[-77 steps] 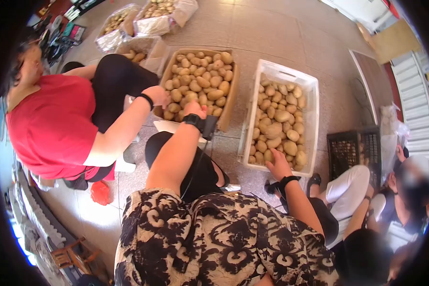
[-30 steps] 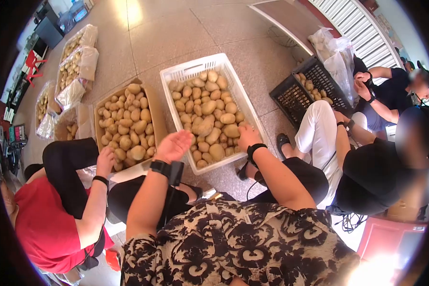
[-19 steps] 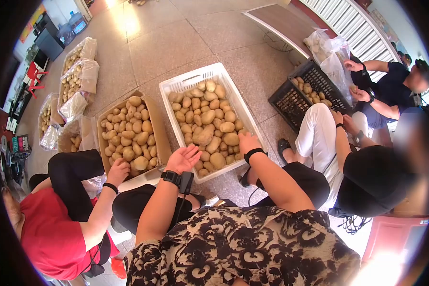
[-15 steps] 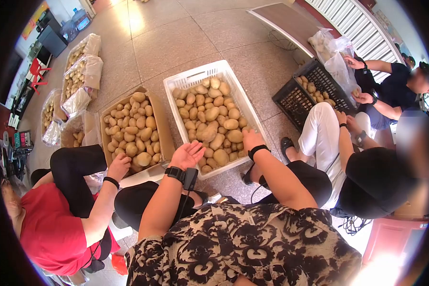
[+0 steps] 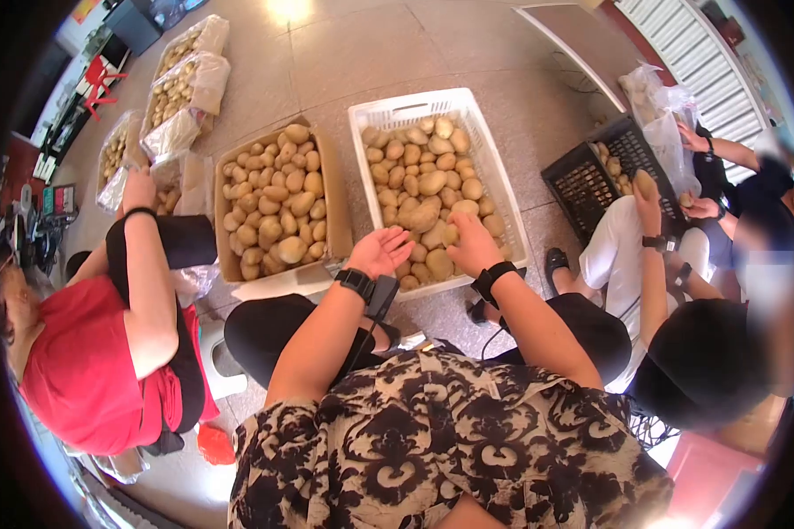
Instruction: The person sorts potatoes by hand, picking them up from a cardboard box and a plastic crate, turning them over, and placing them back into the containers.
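Observation:
A white plastic crate (image 5: 499, 172) full of potatoes (image 5: 432, 182) stands on the floor in front of me. My left hand (image 5: 381, 253) is palm up over its near left edge, fingers spread and nothing in it. Over the near right part of the crate, my right hand (image 5: 476, 244) is closed on a potato (image 5: 451, 235) that shows at its fingertips. A black watch is on my left wrist and a black band on my right one.
Left of the crate is a cardboard box (image 5: 334, 198) of potatoes, beside a person in red (image 5: 88, 361). Bagged potatoes (image 5: 172, 95) lie farther left. At the right, other people handle potatoes near a black crate (image 5: 582, 196).
My right hand has lifted from the potatoes and now holds one. The person in red has moved a hand from the cardboard box to the bags. The view has shifted.

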A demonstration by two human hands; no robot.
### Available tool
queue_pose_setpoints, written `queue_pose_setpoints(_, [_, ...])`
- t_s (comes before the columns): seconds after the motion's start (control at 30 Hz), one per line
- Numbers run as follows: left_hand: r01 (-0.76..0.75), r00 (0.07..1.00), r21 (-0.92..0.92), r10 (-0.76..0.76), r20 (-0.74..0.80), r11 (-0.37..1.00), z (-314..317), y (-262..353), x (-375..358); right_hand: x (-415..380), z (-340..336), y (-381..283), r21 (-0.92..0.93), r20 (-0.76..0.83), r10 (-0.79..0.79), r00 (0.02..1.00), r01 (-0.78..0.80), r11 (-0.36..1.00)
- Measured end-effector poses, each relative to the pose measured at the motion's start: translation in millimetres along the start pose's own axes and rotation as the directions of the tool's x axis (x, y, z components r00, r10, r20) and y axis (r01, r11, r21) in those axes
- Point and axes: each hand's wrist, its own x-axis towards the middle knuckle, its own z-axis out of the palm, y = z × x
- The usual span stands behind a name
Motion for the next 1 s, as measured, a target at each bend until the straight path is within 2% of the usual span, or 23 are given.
queue_pose_setpoints(0.13, [0.044,0.996,0.077,-0.05,0.074,0.996,2,2,-5,4,14,-38,0.009,-0.049,-0.15,0.987,0.151,0.989])
queue_pose_setpoints(0.23, [0.08,0.997,0.075,-0.079,-0.015,0.994,17,7,-20,-1,12,-70,0.145,0.028,-0.186,0.982,0.18,0.973])
queue_pose_setpoints(0.3, [0.111,0.944,0.035,-0.116,0.308,0.993,4,13,-8,-8,8,-85,0.208,0.058,-0.257,0.965,0.24,0.948])
queue_pose_setpoints(0.33, [0.105,0.949,0.027,-0.108,0.297,0.994,1,22,-9,-8,10,-83,0.219,0.067,-0.263,0.963,0.243,0.945])
queue_pose_setpoints(0.4, [0.172,0.979,-0.03,-0.167,0.117,0.985,-2,36,-14,-8,11,-74,0.014,0.005,-0.325,0.946,0.325,0.946])
queue_pose_setpoints(0.43, [0.05,0.999,0.015,-0.05,0.02,0.999,0,41,-25,-8,11,-71,0.06,0.036,-0.261,0.965,0.259,0.964])
queue_pose_setpoints(0.47, [0.046,0.999,0.012,-0.046,0.014,0.999,-7,47,-26,-8,12,-64,0.066,0.04,-0.265,0.963,0.262,0.963])
queue_pose_setpoints(0.53, [-0.011,0.994,0.02,0.013,-0.109,1.0,-29,66,-19,-10,21,-41,-0.056,0.08,-0.2,0.977,0.205,0.977])
queue_pose_setpoints(0.6, [-0.058,0.989,-0.034,0.053,-0.135,0.998,-51,82,-16,-13,32,-15,-0.102,0.126,-0.163,0.979,0.177,0.979])
queue_pose_setpoints(0.67, [-0.134,0.985,-0.112,0.12,-0.126,0.985,-68,98,-21,-19,38,1,-0.203,0.236,-0.05,0.97,0.1,0.974])
queue_pose_setpoints(0.7, [-0.211,0.957,-0.144,0.174,-0.233,0.967,-62,103,-31,-21,39,1,-0.202,0.239,-0.051,0.97,0.101,0.974])
queue_pose_setpoints(0.73, [-0.211,0.956,-0.145,0.174,-0.235,0.967,-67,109,-32,-23,39,2,-0.206,0.296,0.024,0.955,0.039,0.978])
queue_pose_setpoints(0.77, [-0.221,0.948,-0.234,0.152,-0.278,0.947,-69,120,-34,-24,40,2,-0.214,0.351,0.098,0.931,-0.022,0.977])
queue_pose_setpoints(0.8, [-0.233,0.939,-0.319,0.127,-0.319,0.919,-74,130,-36,-24,43,9,-0.213,0.352,0.098,0.931,-0.023,0.977])
queue_pose_setpoints(0.87, [-0.228,0.938,-0.342,0.112,-0.328,0.912,-77,146,-47,-24,54,25,-0.091,0.322,0.03,0.946,0.0,0.996])
queue_pose_setpoints(0.97, [-0.204,0.965,-0.56,0.067,-0.255,0.803,-107,176,-39,-23,54,23,-0.08,0.321,0.024,0.947,0.001,0.997])
queue_pose_setpoints(1.0, [-0.2,0.965,-0.556,0.063,-0.256,0.807,-111,180,-41,-24,54,23,-0.077,0.318,0.03,0.948,-0.005,0.997])
